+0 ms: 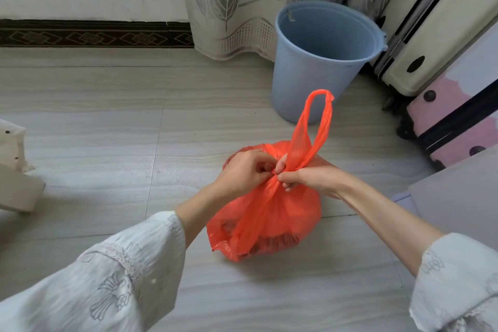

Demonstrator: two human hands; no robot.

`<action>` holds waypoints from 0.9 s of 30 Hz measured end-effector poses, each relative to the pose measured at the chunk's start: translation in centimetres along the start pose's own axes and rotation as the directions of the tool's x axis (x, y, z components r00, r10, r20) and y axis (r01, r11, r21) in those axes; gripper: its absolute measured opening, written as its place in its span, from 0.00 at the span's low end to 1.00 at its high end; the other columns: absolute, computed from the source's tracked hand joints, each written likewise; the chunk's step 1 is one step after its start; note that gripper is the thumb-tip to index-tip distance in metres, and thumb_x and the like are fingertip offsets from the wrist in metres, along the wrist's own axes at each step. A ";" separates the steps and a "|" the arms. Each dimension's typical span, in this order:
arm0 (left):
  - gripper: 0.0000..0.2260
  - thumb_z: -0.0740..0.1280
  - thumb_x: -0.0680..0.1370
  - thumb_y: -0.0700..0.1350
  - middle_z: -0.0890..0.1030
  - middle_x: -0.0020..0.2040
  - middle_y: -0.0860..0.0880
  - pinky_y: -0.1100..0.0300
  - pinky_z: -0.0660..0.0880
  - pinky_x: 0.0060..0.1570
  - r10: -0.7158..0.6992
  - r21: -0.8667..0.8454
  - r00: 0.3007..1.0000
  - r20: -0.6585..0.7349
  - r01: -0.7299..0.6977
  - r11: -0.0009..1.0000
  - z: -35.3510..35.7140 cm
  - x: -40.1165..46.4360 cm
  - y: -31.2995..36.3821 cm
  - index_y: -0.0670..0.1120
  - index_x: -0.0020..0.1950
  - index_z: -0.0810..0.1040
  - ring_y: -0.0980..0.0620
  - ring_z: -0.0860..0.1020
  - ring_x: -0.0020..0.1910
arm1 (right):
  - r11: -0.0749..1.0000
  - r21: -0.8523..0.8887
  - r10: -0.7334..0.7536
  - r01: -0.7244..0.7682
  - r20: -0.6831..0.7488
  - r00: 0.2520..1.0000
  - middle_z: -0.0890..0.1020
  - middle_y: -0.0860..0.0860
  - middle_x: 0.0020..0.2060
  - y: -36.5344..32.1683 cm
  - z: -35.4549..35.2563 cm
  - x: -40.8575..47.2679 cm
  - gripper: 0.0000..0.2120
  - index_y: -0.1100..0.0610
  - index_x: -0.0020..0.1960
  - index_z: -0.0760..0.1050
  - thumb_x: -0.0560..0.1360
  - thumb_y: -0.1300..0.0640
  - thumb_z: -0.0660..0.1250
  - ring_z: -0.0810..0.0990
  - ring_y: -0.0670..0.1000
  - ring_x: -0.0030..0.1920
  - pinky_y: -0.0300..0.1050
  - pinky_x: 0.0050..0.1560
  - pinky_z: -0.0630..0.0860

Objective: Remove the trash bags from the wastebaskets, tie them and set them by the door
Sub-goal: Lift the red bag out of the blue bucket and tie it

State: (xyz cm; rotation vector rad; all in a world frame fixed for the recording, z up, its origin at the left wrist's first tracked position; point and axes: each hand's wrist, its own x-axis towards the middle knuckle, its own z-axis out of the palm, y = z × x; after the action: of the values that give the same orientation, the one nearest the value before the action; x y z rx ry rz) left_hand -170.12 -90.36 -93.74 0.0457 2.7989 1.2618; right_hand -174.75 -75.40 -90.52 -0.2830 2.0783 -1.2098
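1. The floor (107, 121) is pale wood-look tile, running up to a wall with a dark patterned baseboard (89, 36).
2. A curtain (242, 3) with grey leaf prints hangs to the floor at the back.
3. 2 suitcases stand at the right: a cream suitcase (431, 43) behind, a pink suitcase (463, 127) in front.
4. The blue wastebasket (320, 62) stands upright before the curtain, just beside the cream suitcase, with no liner in it.
5. The orange trash bag (272, 221) sits full on the floor, in front of the wastebasket and apart from it.
6. 1 bag handle (315, 127) loops upward from the gathered neck.
7. The left hand (245, 172) pinches the plastic at the neck, fingers curled.
8. The right hand (307, 176) pinches the same neck, thumb and fingers closed on the handle's base.
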 end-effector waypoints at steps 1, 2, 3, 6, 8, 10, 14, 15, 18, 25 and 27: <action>0.08 0.67 0.70 0.40 0.75 0.36 0.55 0.67 0.67 0.37 0.010 0.017 1.000 -0.021 -0.010 1.000 0.1 0.0 0.0 0.49 0.46 0.82 0.60 0.71 0.34 | 1.000 0.013 -0.003 0.003 -0.008 1.000 0.76 0.52 0.27 0.0 0.0 0.1 0.11 0.57 0.35 0.75 0.70 0.72 0.66 0.76 0.44 0.26 0.33 0.28 0.75; 0.07 0.67 0.71 0.41 0.76 0.37 0.54 0.66 0.67 0.38 0.017 0.027 0.999 -0.034 -0.016 1.000 0.2 0.1 0.0 0.48 0.46 0.82 0.59 0.71 0.35 | 1.000 0.011 -0.005 0.006 -0.021 1.000 0.76 0.51 0.26 0.0 -0.1 0.1 0.11 0.57 0.35 0.75 0.69 0.72 0.67 0.76 0.44 0.25 0.33 0.28 0.76; 0.06 0.67 0.71 0.41 0.78 0.38 0.52 0.65 0.67 0.39 0.021 0.035 0.999 -0.037 -0.020 0.999 0.2 0.2 0.0 0.47 0.45 0.82 0.57 0.72 0.36 | 1.000 -0.017 -0.011 0.010 -0.037 0.999 0.76 0.51 0.25 0.0 -0.2 0.2 0.12 0.56 0.34 0.75 0.69 0.72 0.67 0.76 0.45 0.25 0.34 0.28 0.76; 0.06 0.67 0.72 0.42 0.82 0.42 0.48 0.62 0.70 0.42 0.036 0.076 0.999 -0.006 -0.036 0.996 0.1 0.4 0.0 0.45 0.45 0.82 0.55 0.73 0.38 | 0.986 -0.162 -0.049 0.039 -0.062 0.997 0.76 0.49 0.26 0.4 -0.3 0.2 0.13 0.53 0.33 0.75 0.69 0.69 0.67 0.75 0.41 0.23 0.35 0.28 0.76; 0.06 0.66 0.72 0.44 0.83 0.42 0.47 0.58 0.73 0.45 0.016 0.089 1.000 0.019 -0.018 0.996 0.1 0.6 0.2 0.46 0.45 0.82 0.53 0.75 0.39 | 0.946 -0.317 -0.104 0.070 -0.091 0.990 0.76 0.46 0.28 0.5 -0.3 0.1 0.14 0.49 0.32 0.71 0.70 0.64 0.67 0.75 0.39 0.24 0.38 0.32 0.76; 0.05 0.66 0.72 0.45 0.84 0.40 0.47 0.53 0.76 0.46 -0.037 0.069 0.999 0.015 0.036 0.997 0.0 0.7 0.6 0.48 0.43 0.82 0.50 0.79 0.41 | 0.859 -0.490 -0.226 0.144 -0.111 0.968 0.75 0.45 0.31 0.4 -0.2 0.2 0.12 0.47 0.34 0.69 0.71 0.61 0.67 0.78 0.45 0.33 0.41 0.39 0.71; 0.05 0.66 0.71 0.41 0.82 0.35 0.48 0.58 0.73 0.42 -0.124 0.001 0.992 -0.031 0.124 0.992 -0.8 0.8 1.2 0.45 0.39 0.81 0.52 0.76 0.37 | 0.743 -0.623 -0.390 0.244 -0.107 0.914 0.79 0.59 0.47 -0.3 0.5 0.4 0.10 0.59 0.53 0.69 0.72 0.61 0.64 0.78 0.64 0.50 0.49 0.45 0.70; 0.06 0.66 0.70 0.40 0.79 0.31 0.50 0.60 0.70 0.38 -0.130 -0.002 0.991 -0.038 0.130 0.991 -1.0 0.8 1.2 0.46 0.35 0.80 0.53 0.74 0.34 | 0.727 -0.639 -0.408 0.252 -0.106 0.907 0.79 0.60 0.48 -0.4 0.7 0.3 0.08 0.58 0.51 0.67 0.73 0.60 0.63 0.78 0.65 0.51 0.51 0.45 0.71; 0.16 0.66 0.71 0.40 0.70 0.23 0.53 0.70 0.61 0.28 -0.143 0.032 0.989 -0.040 0.144 0.989 -1.5 0.7 1.5 0.48 0.24 0.68 0.47 0.70 0.33 | 0.675 -0.704 -0.410 0.222 -0.107 0.906 0.79 0.59 0.51 -0.6 1.0 -0.2 0.06 0.59 0.51 0.68 0.75 0.60 0.61 0.78 0.65 0.52 0.53 0.46 0.72; 0.06 0.66 0.71 0.44 0.81 0.35 0.47 0.56 0.73 0.41 -0.110 0.042 0.994 -0.002 0.110 0.993 -2.2 1.4 1.6 0.46 0.39 0.82 0.49 0.76 0.38 | 0.660 -0.720 -0.431 0.217 -0.125 0.894 0.76 0.56 0.53 -1.1 1.2 -0.9 0.10 0.59 0.55 0.72 0.76 0.58 0.60 0.76 0.59 0.54 0.49 0.50 0.69; 0.07 0.64 0.71 0.46 0.77 0.30 0.50 0.56 0.71 0.40 -0.127 0.045 0.992 0.018 0.127 0.991 -2.5 1.2 2.1 0.47 0.35 0.79 0.48 0.72 0.36 | 0.688 -0.697 -0.437 0.204 -0.172 0.883 0.76 0.56 0.52 -1.0 1.6 -0.8 0.08 0.60 0.54 0.72 0.75 0.60 0.61 0.77 0.60 0.53 0.50 0.49 0.70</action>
State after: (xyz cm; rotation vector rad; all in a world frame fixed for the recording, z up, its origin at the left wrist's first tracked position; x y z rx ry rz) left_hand -171.49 -90.80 -90.59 -0.1148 2.7625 1.1655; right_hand -173.28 -76.59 -89.79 -0.8719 2.8056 -0.6619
